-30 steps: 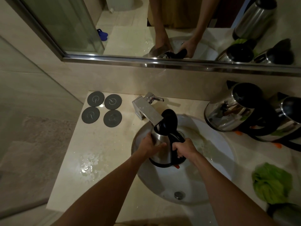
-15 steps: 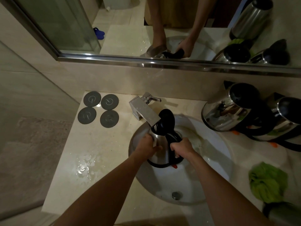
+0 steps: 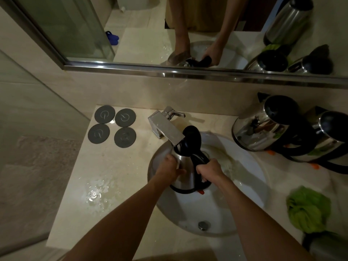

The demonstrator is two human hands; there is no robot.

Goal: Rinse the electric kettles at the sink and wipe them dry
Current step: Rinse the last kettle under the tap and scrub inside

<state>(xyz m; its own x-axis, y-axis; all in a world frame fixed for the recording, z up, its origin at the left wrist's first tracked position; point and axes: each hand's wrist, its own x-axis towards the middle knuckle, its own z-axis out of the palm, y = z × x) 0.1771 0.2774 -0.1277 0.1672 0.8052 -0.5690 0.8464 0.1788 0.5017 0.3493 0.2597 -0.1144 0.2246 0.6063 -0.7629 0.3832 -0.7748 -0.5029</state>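
Countertop (image 3: 116,172): pale marble vanity under a wide mirror (image 3: 169,25); wet patch left of the basin.
Sink (image 3: 244,194): white oval bowl, drain plug at the near end.
Held kettle (image 3: 185,166): steel, upright over the bowl, black lid flipped open, mouth right under the faucet (image 3: 166,129) spout, likely to take water for rinsing; flow too dim to tell.
Left hand (image 3: 169,169): wrapped against the steel side, steadying the body.
Right hand (image 3: 209,169): curled tight round the black handle, bearing the weight.
Waiting kettles (image 3: 263,127): two more lying tilted on the counter, right of the sink, touching each other.
Green cloth (image 3: 308,210): crumpled near the right edge, probably for drying.
Bases (image 3: 113,126): four dark round discs at back left, well apart from the water.
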